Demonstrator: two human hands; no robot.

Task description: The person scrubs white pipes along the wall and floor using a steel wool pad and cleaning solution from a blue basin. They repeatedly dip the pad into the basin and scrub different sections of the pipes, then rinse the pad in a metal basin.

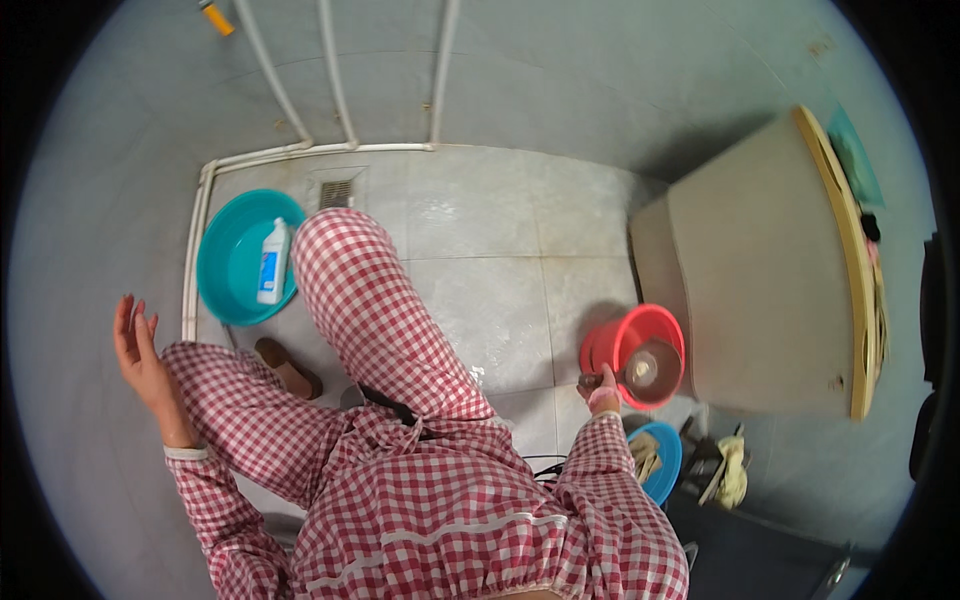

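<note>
My right hand (602, 394) grips the handle of a brownish water dipper (660, 379). The dipper's round bowl is at the mouth of a red plastic bucket (598, 341), and a pale spot shows in the bowl. Whether the dipper touches the bucket's rim I cannot tell. On the other side, my left hand (139, 356) is raised beside my knee with nothing in it, its fingers loosely apart. Closest to that hand stands a teal plastic basin (229, 270). A white bottle with a blue label (273, 262) leans inside the basin.
White pipes (255, 156) run along the wall's foot, near a floor drain (336, 193). A large pale cabinet-like unit (757, 277) with a yellowish edge stands at right. Behind my right arm sits a blue basin (671, 469) holding cloth. The tiled floor (480, 322) looks wet in spots.
</note>
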